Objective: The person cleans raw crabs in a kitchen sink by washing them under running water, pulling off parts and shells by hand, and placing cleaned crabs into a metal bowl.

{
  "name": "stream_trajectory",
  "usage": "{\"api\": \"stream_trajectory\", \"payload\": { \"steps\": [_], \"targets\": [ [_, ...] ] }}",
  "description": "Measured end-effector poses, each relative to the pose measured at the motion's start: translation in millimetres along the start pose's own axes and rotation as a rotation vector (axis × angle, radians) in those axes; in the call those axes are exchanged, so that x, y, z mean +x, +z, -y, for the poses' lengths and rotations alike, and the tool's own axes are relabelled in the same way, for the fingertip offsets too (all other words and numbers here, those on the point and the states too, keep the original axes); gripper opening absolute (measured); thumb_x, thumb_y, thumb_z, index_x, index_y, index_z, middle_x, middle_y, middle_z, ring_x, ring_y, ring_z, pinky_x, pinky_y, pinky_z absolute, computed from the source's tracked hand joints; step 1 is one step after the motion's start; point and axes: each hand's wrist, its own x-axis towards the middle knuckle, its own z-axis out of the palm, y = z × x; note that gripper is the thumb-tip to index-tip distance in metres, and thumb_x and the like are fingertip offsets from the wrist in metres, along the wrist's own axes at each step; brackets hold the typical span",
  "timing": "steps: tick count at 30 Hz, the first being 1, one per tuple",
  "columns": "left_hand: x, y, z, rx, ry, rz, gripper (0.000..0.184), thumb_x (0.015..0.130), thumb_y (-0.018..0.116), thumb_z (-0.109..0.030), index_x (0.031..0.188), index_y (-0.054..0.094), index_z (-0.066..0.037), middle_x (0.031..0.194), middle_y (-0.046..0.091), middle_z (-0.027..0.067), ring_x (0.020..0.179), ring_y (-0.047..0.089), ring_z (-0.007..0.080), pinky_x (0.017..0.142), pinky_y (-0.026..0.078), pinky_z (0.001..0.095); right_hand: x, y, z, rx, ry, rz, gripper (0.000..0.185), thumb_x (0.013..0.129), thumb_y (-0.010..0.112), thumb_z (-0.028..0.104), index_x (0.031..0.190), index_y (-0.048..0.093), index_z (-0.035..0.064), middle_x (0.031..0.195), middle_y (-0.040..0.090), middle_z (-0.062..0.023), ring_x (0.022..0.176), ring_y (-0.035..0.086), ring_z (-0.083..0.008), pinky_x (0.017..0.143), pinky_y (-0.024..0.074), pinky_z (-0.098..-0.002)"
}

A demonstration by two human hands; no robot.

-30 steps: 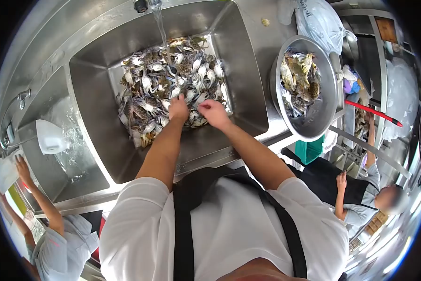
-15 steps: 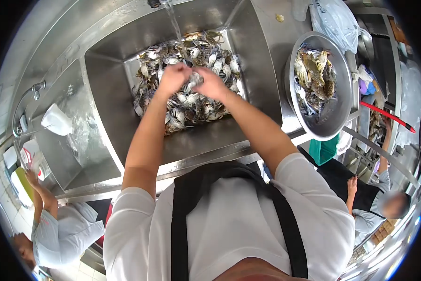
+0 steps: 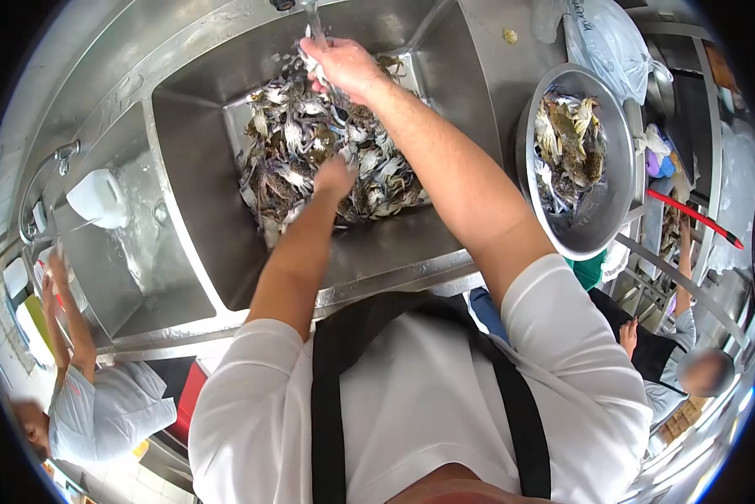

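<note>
Many crabs [image 3: 293, 139] lie heaped on the bottom of the deep steel sink [image 3: 197, 143]. My right hand [image 3: 350, 67] is closed around a pale-bellied crab [image 3: 312, 55] at the far side, under the running water [image 3: 313, 18]. Water splashes off it. Over the middle of the heap is my left hand [image 3: 334, 176], smeared by motion, its fingertips among the crabs. Whether it grips one cannot be made out.
To the right, a steel bowl [image 3: 617, 193] holds more crabs, beside a plastic bag [image 3: 604, 46]. A second basin [image 3: 176, 286] with a white container [image 3: 99, 199] adjoins on the left. One person works at the left [image 3: 100, 412], another at the right [image 3: 676, 361].
My hands were together over the heap and are now apart. The right moved away from me to the water with a crab; the left came down nearer me. The person at left shifted their arms.
</note>
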Motion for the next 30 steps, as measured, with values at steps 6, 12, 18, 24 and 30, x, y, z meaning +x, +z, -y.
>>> {"api": "stream_trajectory", "payload": {
  "steps": [6,12,18,24,30],
  "targets": [
    [-9,20,-3,0.015,-0.161,0.031,0.043,0.085,0.062,-0.021,0.123,0.053,-0.003,0.115,0.065,0.0231,0.11,0.062,0.0374,0.095,0.05,0.0466,-13,-13,1,0.283,-0.013,0.111,0.039,0.099,0.059,0.033,0.114,0.055,-0.0029,0.093,0.064,-0.0147,0.082,0.068,-0.0233,0.065,0.0581,-0.0334],
    [9,3,22,-0.879,-0.198,0.188,0.048,0.067,0.074,-0.007,0.113,0.064,0.003,0.096,0.069,0.0127,0.081,0.067,0.0232,0.072,0.052,0.0329,-19,-19,2,0.541,0.082,0.151,0.068,0.1,0.038,0.059,0.123,0.055,-0.0023,0.108,0.066,-0.0195,0.093,0.068,-0.0287,0.083,0.0572,-0.0407],
    [9,-93,-13,-1.362,-0.051,0.04,0.039,0.068,0.072,0.004,0.103,0.057,-0.004,0.081,0.064,0.0041,0.064,0.057,0.0129,0.058,0.043,0.0248,-29,-13,6,0.63,0.014,0.212,0.036,0.093,0.053,0.013,0.125,0.052,-0.0038,0.111,0.065,-0.0206,0.098,0.067,-0.0305,0.089,0.056,-0.0432],
    [-15,-203,-70,-1.744,0.321,-0.288,0.028,0.081,0.073,0.003,0.09,0.05,-0.009,0.09,0.067,0.0092,0.064,0.053,0.0123,0.062,0.046,0.0274,-19,-18,-11,0.518,-0.178,-0.08,0.041,0.084,0.059,-0.007,0.124,0.051,-0.0073,0.108,0.065,-0.0168,0.093,0.067,-0.0224,0.083,0.0539,-0.0319],
    [-22,-241,-95,-1.493,0.335,-0.364,0.025,0.08,0.073,0.003,0.087,0.051,-0.008,0.086,0.069,0.0078,0.065,0.056,0.0108,0.062,0.046,0.0262,-41,-16,11,0.367,-0.144,-0.117,0.031,0.084,0.065,-0.002,0.115,0.061,-0.0001,0.101,0.069,-0.0071,0.089,0.066,-0.0157,0.08,0.0519,-0.0313]
  ]
}}
